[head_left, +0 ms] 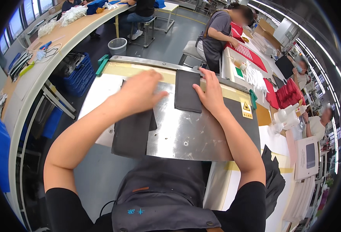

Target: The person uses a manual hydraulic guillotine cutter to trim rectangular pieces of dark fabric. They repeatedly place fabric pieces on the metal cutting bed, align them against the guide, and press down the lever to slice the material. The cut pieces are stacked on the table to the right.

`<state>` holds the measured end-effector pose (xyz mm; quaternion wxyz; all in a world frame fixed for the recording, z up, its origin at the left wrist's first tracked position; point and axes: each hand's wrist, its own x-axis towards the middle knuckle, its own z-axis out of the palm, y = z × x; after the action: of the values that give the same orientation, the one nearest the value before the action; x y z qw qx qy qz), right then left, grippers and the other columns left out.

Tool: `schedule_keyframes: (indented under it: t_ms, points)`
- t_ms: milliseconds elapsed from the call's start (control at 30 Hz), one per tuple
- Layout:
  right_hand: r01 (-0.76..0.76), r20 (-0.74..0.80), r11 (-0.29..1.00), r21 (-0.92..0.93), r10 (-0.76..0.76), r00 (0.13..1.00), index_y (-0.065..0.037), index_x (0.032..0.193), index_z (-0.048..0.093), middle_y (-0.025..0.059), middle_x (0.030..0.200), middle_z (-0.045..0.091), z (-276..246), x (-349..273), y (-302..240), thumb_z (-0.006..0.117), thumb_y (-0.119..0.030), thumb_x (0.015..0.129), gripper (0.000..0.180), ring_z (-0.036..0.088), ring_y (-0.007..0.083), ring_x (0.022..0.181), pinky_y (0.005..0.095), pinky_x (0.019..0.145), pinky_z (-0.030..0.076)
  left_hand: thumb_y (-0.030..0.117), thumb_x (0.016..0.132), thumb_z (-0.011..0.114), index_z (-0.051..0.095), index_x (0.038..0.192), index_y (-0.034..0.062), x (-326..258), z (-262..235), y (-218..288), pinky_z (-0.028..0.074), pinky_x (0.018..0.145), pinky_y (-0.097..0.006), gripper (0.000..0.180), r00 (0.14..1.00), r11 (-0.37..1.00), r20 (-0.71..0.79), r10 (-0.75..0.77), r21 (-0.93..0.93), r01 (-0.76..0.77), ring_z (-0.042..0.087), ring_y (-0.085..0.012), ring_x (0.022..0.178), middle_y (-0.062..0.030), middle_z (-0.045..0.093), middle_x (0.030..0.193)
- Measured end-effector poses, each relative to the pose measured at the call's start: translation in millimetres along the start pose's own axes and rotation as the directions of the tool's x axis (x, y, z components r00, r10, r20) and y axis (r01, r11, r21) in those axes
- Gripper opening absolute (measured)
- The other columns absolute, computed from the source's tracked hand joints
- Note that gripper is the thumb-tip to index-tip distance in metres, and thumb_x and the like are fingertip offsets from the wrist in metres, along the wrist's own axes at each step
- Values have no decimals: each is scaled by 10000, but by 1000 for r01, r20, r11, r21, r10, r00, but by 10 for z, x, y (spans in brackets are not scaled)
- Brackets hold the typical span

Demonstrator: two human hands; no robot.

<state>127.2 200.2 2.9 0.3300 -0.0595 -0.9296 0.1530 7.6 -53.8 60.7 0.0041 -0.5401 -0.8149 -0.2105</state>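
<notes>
A dark rectangular fabric piece [188,94] lies on the metal plate [178,135] of a bench machine. My right hand [211,94] rests along its right edge, fingers stretched out and thumb touching the cloth. To the left, my left hand [143,89], blurred by motion, is over the plate with thumb and fingers apart and nothing visible in it. Beneath and nearer than that forearm are more black fabric pieces [131,135], one overhanging the plate's front edge; the forearm hides part of them.
A metal bar [155,63] with green end pieces [102,65] crosses the machine's far side. Black cloth [273,178] lies on the right. A curved table [72,34] stands left, with a blue crate [76,75] below and a grey bin [117,46] beyond. Co-workers sit farther off.
</notes>
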Motion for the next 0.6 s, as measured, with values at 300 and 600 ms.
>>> schedule_keyframes:
  t_ms: [300,600]
  points:
    - [71,287,993,-93,-42,957,-8,1333,567,172,1450,508,-228,-173,-11,645,-376,943,543,422,353,1386,440,1152,336,475,962,560,496,1396,-32,550,672,-78,293,1164,-470,670,962,959,27,270,83,-272,390,-402,1398,-210,456,1491]
    - [24,341,991,-135,24,940,8,1321,560,172,1435,518,-351,-135,-117,653,-398,939,566,415,350,1388,436,1145,349,431,939,621,507,1385,8,506,664,-48,251,1162,-493,625,970,969,12,243,49,-243,344,-406,1400,-174,437,1503]
